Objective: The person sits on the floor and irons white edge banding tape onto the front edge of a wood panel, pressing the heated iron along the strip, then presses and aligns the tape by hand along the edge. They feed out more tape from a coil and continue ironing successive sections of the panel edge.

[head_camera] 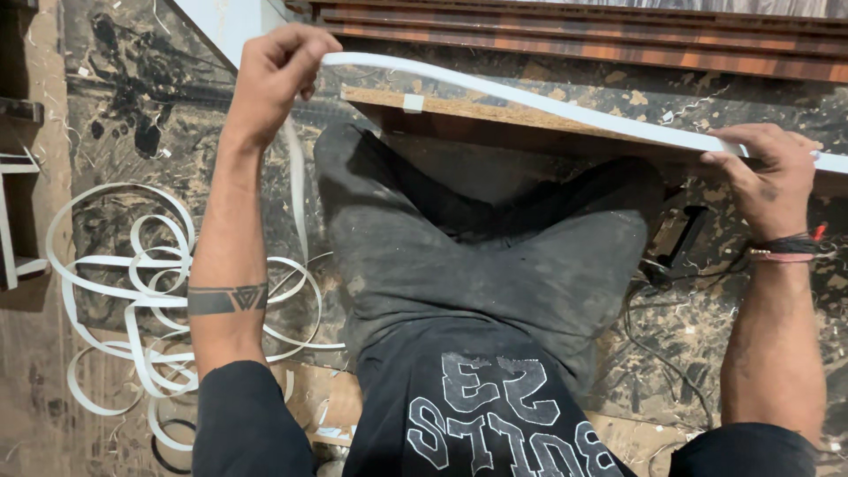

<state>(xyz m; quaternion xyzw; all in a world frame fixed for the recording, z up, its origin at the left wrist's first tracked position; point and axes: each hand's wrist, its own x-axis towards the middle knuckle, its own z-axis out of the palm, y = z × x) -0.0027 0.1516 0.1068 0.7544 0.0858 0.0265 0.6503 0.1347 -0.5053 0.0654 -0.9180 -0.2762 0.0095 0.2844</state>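
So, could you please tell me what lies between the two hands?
In the head view, the white edge strip spans from left hand to right hand, along the board's edge.

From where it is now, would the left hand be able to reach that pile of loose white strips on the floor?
Probably yes. The pile of white strips lies beside the left arm with nothing between them, but the left hand is raised, gripping the white edge strip, and would have to let go.

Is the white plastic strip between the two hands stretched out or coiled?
Stretched out: the white plastic strip runs from the left hand to the right hand.
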